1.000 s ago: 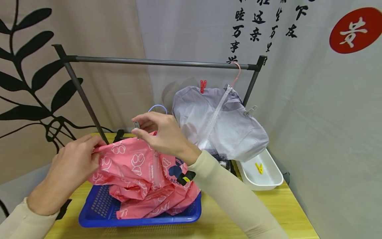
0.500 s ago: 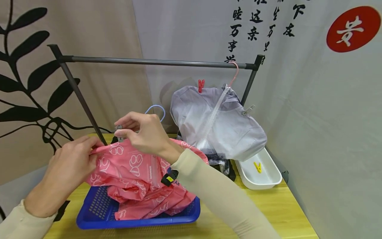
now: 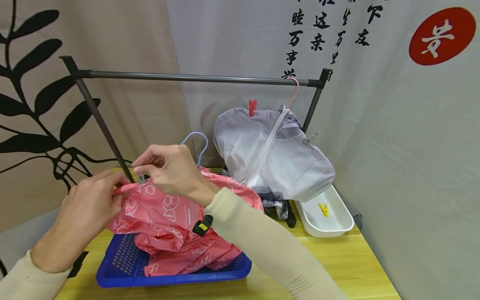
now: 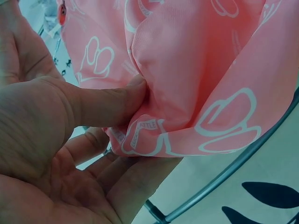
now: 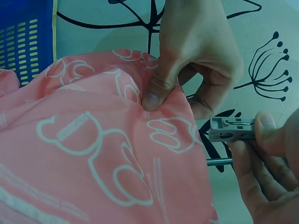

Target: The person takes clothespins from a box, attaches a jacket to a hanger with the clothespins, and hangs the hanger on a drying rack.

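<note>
Head view: grey garment hangs clipped; left grip pinches pink garment, right grip a clip not yet fastened.

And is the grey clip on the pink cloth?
Off: the right hand pinches the grey clip; the right wrist view shows a gap between it and the pink cloth.

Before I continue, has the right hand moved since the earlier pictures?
Yes: in the head view, the right hand moved left, toward the rack's left post.
</note>
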A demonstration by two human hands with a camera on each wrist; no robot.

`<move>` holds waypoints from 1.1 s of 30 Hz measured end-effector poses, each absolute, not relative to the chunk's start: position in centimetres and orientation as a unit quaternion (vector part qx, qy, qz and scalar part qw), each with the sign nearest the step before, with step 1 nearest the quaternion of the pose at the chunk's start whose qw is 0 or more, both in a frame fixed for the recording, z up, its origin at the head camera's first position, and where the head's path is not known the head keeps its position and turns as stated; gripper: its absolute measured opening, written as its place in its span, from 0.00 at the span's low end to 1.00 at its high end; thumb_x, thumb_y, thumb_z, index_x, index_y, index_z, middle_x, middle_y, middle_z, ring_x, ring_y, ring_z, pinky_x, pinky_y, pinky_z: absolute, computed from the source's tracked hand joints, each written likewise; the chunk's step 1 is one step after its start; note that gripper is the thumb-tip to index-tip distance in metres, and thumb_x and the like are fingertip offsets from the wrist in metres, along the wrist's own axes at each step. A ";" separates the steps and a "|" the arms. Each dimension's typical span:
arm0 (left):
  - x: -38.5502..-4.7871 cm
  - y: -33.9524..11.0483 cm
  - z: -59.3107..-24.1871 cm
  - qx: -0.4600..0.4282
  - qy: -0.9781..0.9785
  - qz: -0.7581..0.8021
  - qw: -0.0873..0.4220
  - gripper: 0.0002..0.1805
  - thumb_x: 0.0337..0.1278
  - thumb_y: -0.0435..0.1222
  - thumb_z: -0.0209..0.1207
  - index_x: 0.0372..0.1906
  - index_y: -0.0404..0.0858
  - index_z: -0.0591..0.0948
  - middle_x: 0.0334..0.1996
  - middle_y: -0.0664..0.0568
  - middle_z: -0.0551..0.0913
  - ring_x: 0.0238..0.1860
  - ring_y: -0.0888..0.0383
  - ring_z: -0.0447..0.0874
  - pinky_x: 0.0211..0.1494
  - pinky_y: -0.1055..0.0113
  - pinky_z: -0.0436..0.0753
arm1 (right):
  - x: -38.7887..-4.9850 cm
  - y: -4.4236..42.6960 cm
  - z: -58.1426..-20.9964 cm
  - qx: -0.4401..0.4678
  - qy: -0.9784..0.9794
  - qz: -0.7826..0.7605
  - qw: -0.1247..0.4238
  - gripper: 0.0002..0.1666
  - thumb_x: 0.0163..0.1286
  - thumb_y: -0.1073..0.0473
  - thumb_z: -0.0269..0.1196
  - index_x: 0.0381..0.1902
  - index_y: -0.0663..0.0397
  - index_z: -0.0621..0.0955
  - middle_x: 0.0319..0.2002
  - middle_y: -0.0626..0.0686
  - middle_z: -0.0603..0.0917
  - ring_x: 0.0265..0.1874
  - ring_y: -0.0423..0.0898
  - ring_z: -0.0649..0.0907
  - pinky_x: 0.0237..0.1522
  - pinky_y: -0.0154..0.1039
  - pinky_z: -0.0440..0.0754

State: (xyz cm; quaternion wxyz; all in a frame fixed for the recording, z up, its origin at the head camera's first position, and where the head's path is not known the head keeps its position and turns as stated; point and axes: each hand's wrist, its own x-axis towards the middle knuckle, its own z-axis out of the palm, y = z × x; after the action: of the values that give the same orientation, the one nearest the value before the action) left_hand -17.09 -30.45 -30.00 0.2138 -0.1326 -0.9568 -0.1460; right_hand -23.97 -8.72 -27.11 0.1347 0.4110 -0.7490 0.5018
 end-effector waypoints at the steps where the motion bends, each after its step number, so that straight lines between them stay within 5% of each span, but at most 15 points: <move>1: -17.1 -30.4 -30.0 -0.134 -0.956 -0.145 0.216 0.14 0.54 0.21 0.80 0.44 0.30 0.90 0.37 0.32 0.88 0.21 0.51 0.79 0.16 0.65 0.77 | -24.0 -8.8 -27.2 0.413 -0.748 0.501 0.136 0.02 0.77 0.64 0.79 0.45 0.58 0.95 0.40 0.51 1.00 0.32 0.30 0.92 0.35 0.23 0.87; 16: -17.3 -30.4 -30.2 -0.165 -0.942 -0.138 0.259 0.19 0.50 0.19 0.81 0.48 0.25 0.89 0.38 0.32 0.90 0.22 0.48 0.85 0.18 0.53 0.85 | -24.2 -10.2 -28.8 0.461 -0.757 0.426 0.183 0.02 0.76 0.67 0.79 0.43 0.55 0.95 0.40 0.50 1.00 0.34 0.36 0.93 0.41 0.14 0.81; 27: -17.3 -30.3 -30.5 -0.178 -0.930 -0.144 0.288 0.17 0.49 0.17 0.79 0.46 0.25 0.89 0.36 0.34 0.89 0.21 0.49 0.83 0.18 0.54 0.84 | -24.1 -10.1 -28.6 0.447 -0.815 0.325 0.175 0.13 0.83 0.56 0.76 0.59 0.56 0.94 0.50 0.49 0.99 0.48 0.36 0.97 0.53 0.14 0.83; 33: -17.3 -30.2 -30.5 -0.171 -0.934 -0.143 0.279 0.21 0.48 0.18 0.81 0.49 0.22 0.89 0.40 0.30 0.90 0.23 0.41 0.88 0.21 0.46 0.89 | -23.7 -9.9 -28.8 0.444 -0.828 0.286 0.188 0.20 0.85 0.52 0.75 0.67 0.54 0.91 0.54 0.47 0.98 0.49 0.32 0.94 0.53 0.13 0.81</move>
State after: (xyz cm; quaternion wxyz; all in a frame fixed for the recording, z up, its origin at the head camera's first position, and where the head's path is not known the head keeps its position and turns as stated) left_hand -17.34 -30.24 -30.53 0.2794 -0.1708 -0.9340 -0.1429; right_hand -23.65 -9.90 -28.83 0.1879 0.4444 -0.8279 0.2859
